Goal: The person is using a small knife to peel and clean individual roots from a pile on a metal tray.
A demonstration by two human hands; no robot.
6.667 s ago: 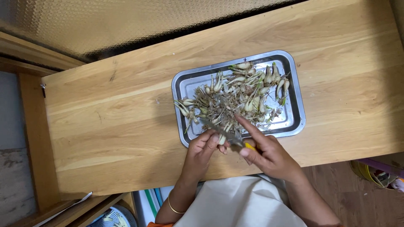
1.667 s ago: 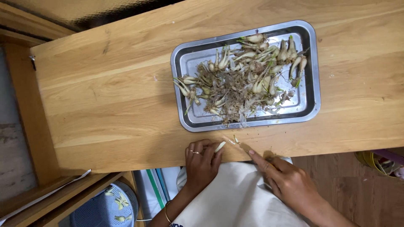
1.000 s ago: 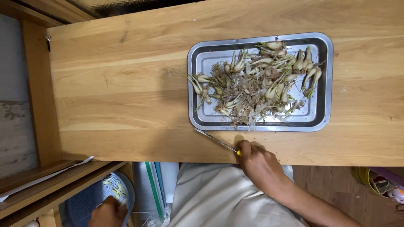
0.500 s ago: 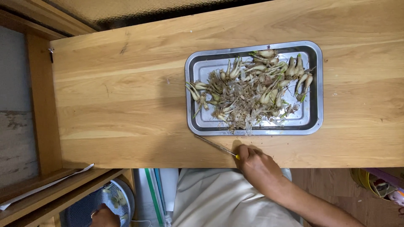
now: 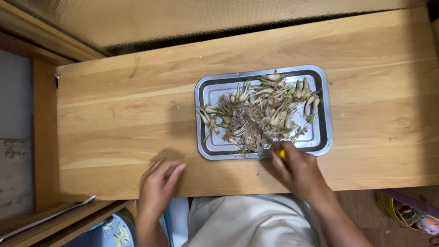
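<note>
A steel tray (image 5: 323, 110) lies on a wooden table (image 5: 119, 119) and holds a heap of small pale bulbs with roots and green stalks (image 5: 260, 112). My right hand (image 5: 299, 171) is at the tray's near rim, closed around a yellow-handled knife (image 5: 274, 151) whose blade reaches over the rim into the roots. My left hand (image 5: 160, 183) is blurred, over the table's near edge to the left of the tray, fingers apart and holding nothing that I can see.
A wooden rail (image 5: 43, 137) borders the table on the left. A patterned bowl (image 5: 112, 231) sits low at the bottom left. Colourful items (image 5: 407, 212) lie on the floor at the bottom right. My lap is covered by white cloth (image 5: 247, 224).
My left hand has come up from beside the bowl to the table's near edge. My right hand has brought the knife from the table edge up to the tray's rim.
</note>
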